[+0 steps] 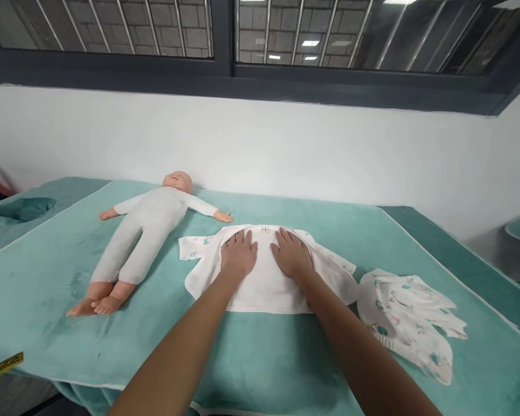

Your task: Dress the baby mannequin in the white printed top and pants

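A white baby shirt (264, 283) lies spread open on the green bed cover, its inner side up and a small label at the neck. My left hand (239, 254) rests flat on its upper left part, fingers stretched out. On the upper right part, my right hand (291, 252) lies flat too, fingers pointing toward the neckline. Neither hand grips the cloth. The sleeves stick out to both sides, with a small coloured print showing. To the left, a baby doll (156, 214) in a white bodysuit lies on its back, its near hand close to the left sleeve.
Crumpled printed baby clothing (407, 318) lies right of the shirt. The green cover (260, 346) spans the bed, which meets a white wall (260, 150) under a dark-framed barred window (225, 69). A yellow marked strip (3, 366) shows at lower left.
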The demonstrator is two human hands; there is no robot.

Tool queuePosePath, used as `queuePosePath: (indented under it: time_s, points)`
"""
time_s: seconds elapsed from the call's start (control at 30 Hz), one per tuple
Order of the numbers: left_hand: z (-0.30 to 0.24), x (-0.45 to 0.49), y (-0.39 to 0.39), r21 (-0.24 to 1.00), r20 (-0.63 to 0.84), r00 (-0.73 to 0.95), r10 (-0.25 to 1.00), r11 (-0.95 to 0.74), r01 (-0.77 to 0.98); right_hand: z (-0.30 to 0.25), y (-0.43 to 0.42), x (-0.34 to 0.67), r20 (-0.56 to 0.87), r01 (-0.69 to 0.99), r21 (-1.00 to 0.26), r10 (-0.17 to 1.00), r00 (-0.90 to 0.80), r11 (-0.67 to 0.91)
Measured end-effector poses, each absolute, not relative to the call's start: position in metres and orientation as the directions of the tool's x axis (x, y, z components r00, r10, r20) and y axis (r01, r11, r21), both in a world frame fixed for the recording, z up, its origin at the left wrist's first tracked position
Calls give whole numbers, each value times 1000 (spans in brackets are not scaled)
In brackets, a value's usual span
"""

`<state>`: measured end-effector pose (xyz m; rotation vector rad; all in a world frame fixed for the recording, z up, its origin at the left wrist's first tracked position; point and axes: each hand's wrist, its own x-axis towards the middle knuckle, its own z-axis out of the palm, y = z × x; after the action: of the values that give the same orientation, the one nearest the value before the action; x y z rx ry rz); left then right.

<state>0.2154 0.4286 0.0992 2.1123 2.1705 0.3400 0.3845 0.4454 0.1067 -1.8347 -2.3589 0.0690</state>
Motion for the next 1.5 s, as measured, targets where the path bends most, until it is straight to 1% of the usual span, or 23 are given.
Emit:
queuePosePath:
  time_s: [0.1, 0.23, 0.3, 0.33, 0.37, 0.4, 0.43, 0.47, 0.5, 0.53, 0.57, 0.7, 0.83, 0.9, 1.0, 1.17, 1.23, 1.27, 1.37, 1.4, 1.43, 1.5]
  points:
    - [101, 216, 428, 222, 86, -35, 996, 15, 975, 109, 439, 383, 122, 950, -154, 959, -254, 271]
    - [104, 216, 424, 232, 97, -34, 995, 11, 973, 111, 415, 386, 179, 914, -186, 928, -328, 360]
    - [103, 215, 423, 238, 101, -35, 994, 10, 971, 109, 405, 401, 253, 881, -252, 906, -339, 400]
    - [103, 215, 423, 240, 103, -34, 994, 8, 971, 108, 402, 413, 312, 868, -304, 901, -300, 394]
    - [102, 215, 423, 242, 105, -34, 994, 7, 970, 106, 400, 428, 372, 860, -363, 902, -219, 358]
    - [102, 214, 423, 244, 107, -33, 994, 6, 970, 105, 399, 445, 416, 860, -419, 903, -105, 293]
    - [101, 214, 423, 245, 108, -34, 994, 7, 969, 105, 400, 463, 429, 870, -457, 903, 34, 185]
    - [100, 214, 423, 247, 109, -36, 993, 9, 969, 105, 401, 481, 409, 881, -469, 898, 162, 55]
    - [100, 214, 424, 248, 110, -39, 993, 11, 969, 105, 403, 497, 388, 881, -472, 893, 227, -19]
    - [100, 214, 424, 250, 111, -42, 993, 13, 968, 106, 404, 512, 363, 881, -469, 897, 250, -56]
    - [100, 214, 424, 251, 113, -46, 993, 16, 968, 107, 406, 523, 335, 885, -460, 910, 246, -70]
    - [101, 215, 424, 257, 123, -52, 991, 19, 966, 110, 410, 540, 229, 899, -435, 960, 163, -49]
    - [101, 215, 423, 256, 128, -56, 990, 22, 966, 121, 422, 544, 131, 884, -468, 988, 76, -6]
    - [101, 216, 422, 256, 144, -62, 988, 24, 966, 129, 435, 549, 134, 869, -494, 988, 83, -6]
    - [102, 217, 421, 259, 185, -86, 979, 36, 965, 139, 456, 557, 183, 859, -510, 970, 162, -47]
    - [101, 217, 422, 272, 184, -76, 980, 24, 962, 131, 467, 549, 311, 874, -476, 911, 272, -98]
    - [99, 217, 423, 277, 186, -68, 980, 14, 961, 123, 459, 534, 372, 895, -442, 897, 240, -57]
    - [98, 217, 424, 277, 191, -67, 979, 11, 961, 120, 454, 523, 411, 909, -417, 891, 191, -3]
    - [95, 216, 426, 281, 220, -69, 973, 5, 960, 116, 434, 480, 517, 914, -322, 855, -48, 246]
    - [94, 216, 427, 285, 234, -68, 970, -1, 958, 116, 427, 463, 519, 896, -300, 844, -134, 327]
    - [94, 216, 427, 290, 251, -68, 966, -8, 957, 116, 421, 444, 492, 870, -288, 841, -225, 401]
    - [94, 217, 426, 305, 290, -69, 954, -24, 952, 114, 410, 409, 382, 811, -289, 838, -389, 508]
